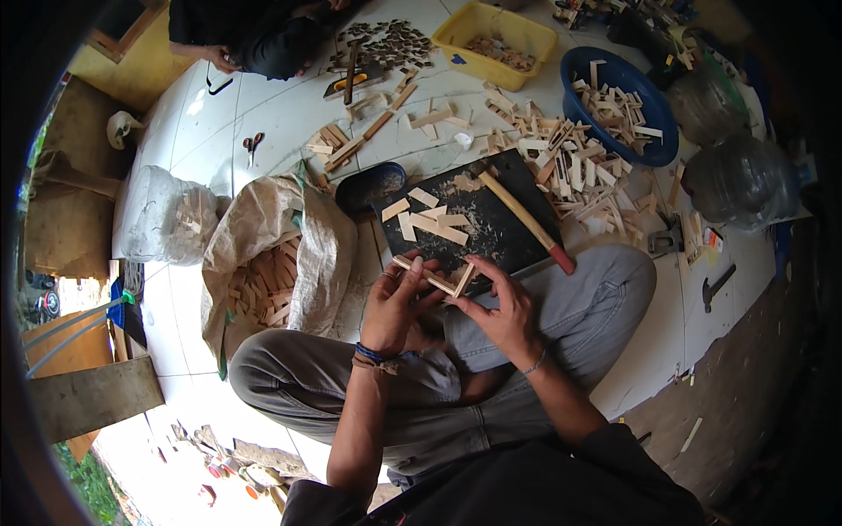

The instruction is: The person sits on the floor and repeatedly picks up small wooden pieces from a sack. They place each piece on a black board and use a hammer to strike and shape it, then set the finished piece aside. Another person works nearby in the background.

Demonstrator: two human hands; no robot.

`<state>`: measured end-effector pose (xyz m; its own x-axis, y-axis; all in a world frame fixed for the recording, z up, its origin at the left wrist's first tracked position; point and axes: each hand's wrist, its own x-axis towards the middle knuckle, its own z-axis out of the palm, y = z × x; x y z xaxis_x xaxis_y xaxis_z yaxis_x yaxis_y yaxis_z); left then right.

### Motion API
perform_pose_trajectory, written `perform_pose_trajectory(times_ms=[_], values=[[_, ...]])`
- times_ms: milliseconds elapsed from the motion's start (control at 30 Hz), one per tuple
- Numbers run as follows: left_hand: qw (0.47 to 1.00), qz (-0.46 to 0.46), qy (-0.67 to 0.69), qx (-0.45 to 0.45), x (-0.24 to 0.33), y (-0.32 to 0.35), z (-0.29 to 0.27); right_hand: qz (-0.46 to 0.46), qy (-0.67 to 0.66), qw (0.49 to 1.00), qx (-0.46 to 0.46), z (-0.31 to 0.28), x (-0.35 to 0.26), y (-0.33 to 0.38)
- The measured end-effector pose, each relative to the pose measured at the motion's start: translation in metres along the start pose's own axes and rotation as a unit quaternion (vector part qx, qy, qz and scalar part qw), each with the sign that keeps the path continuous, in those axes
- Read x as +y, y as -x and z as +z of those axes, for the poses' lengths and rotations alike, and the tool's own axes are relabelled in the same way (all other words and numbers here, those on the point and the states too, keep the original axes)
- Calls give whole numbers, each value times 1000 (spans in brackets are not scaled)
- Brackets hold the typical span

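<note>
Above my crossed legs, both of my hands hold slim pale wooden strips that meet at a corner. My left hand (395,307) is closed on the longer wooden strip (438,282), pinched between thumb and fingers. The shorter wooden strip (465,280) stands at an angle to its end, and my right hand (504,311) pinches it. Whether the two are fastened together cannot be made out. Just beyond lies a black board (504,250) bearing several loose wooden slats (438,228) and shavings. A wooden-handled tool with a red end (526,221) rests across it.
Left of the board are a sack (324,232) of wooden pieces and a dark blue tray (351,195). Beyond are scissors (253,147), a yellow tub (452,35), a wood pile (574,167) and a blue basin (662,101). A hammer (719,287) lies right; another person (272,44) sits opposite.
</note>
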<state>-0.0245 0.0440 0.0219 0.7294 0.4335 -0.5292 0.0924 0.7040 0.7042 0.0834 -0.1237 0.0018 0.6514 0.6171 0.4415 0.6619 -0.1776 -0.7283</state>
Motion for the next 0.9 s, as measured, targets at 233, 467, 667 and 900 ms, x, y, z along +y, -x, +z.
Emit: perform_pose_trajectory(times_ms=[233, 467, 667, 900], values=[[975, 194, -104, 41, 6, 2, -3, 114, -31, 993, 15, -10, 6, 0], [872, 295, -389, -3, -12, 7, 18, 346, -361, 866, 2, -31, 22, -11], [825, 370, -423, -53, -12, 9, 24, 337, -368, 865, -43, -39, -4, -19], [854, 343, -388, -53, -9, 13, 26, 324, -384, 862, -72, -38, -20, -23]])
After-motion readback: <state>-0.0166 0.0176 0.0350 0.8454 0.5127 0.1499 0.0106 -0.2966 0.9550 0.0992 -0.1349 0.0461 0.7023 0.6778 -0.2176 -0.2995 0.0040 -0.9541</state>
